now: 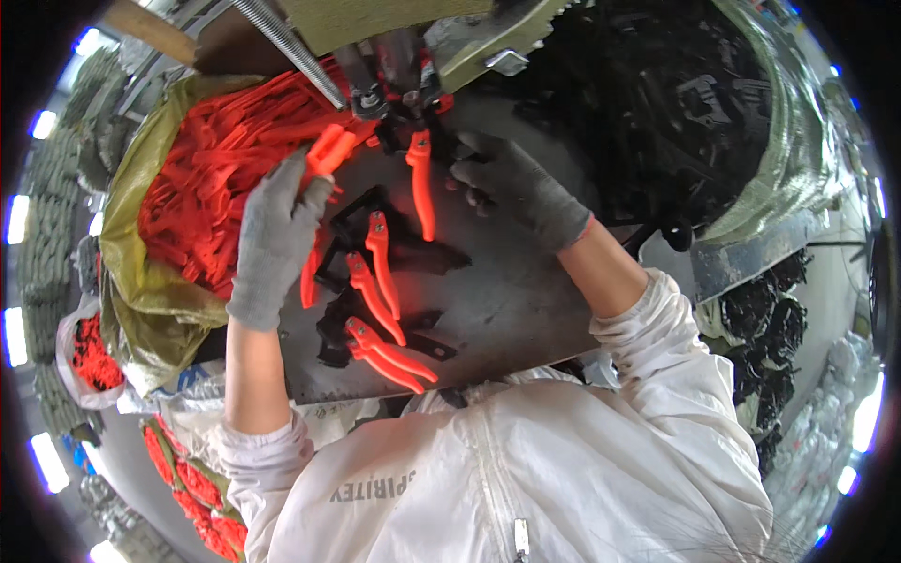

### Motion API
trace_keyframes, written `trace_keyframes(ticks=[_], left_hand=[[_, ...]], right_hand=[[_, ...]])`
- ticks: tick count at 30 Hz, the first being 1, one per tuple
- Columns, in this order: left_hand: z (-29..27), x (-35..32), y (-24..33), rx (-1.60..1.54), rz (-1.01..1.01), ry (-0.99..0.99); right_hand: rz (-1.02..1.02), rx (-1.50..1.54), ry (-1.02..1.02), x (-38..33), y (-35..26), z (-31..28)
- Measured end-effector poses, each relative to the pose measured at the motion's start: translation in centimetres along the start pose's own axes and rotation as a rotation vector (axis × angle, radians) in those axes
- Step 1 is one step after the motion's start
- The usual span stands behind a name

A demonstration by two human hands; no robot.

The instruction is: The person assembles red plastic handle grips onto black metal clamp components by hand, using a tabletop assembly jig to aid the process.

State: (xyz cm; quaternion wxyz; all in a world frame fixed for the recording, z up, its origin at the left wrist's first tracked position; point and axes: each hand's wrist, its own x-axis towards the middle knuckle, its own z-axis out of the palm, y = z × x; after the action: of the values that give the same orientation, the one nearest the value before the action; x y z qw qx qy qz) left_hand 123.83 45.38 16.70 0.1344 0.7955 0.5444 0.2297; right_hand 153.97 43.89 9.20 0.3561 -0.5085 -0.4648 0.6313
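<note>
Machine [399,66] with dark rods reaches down over a dark metal table [507,319]. Just below its tip, toward the person, is one orange-red handle [421,192], with its upper end close to this tip; whether they touch, I cannot tell. Both hands wear grey gloves, and they are well apart from each other. To the left of the machine, the left hand [277,225] is closed on at least one orange-red piece [330,150], gripped between thumb and fingers. To the right of the machine, the right hand [511,178] is near the first handle, its fingers bent; if they hold something, I cannot tell. Below the machine, nearer to the person, three more handles [374,296] lie slantwise, with black parts [336,340] beside them. Left of the machine, a yellow-green sack [127,225] contains many orange-red pieces [225,150]; right of it, there is a large heap of black parts [657,103].
</note>
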Motion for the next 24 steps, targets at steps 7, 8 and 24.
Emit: trace_keyframes(ticks=[7,8,24], left_hand=[[6.1,0.2,8.2,-0.683,-0.048,-0.239],[7.9,-0.2,6.3,-0.535,0.055,-0.113],[6.0,1.2,2.2,-0.978,-0.551,-0.271]], right_hand=[[-0.88,-0.74,0.178,-1.8,2.5,0.5],[-0.787,-0.994,0.371,-3.4,1.7,0.1],[-0.325,-1.411,0.471,-14.2,-2.5,-16.2]])
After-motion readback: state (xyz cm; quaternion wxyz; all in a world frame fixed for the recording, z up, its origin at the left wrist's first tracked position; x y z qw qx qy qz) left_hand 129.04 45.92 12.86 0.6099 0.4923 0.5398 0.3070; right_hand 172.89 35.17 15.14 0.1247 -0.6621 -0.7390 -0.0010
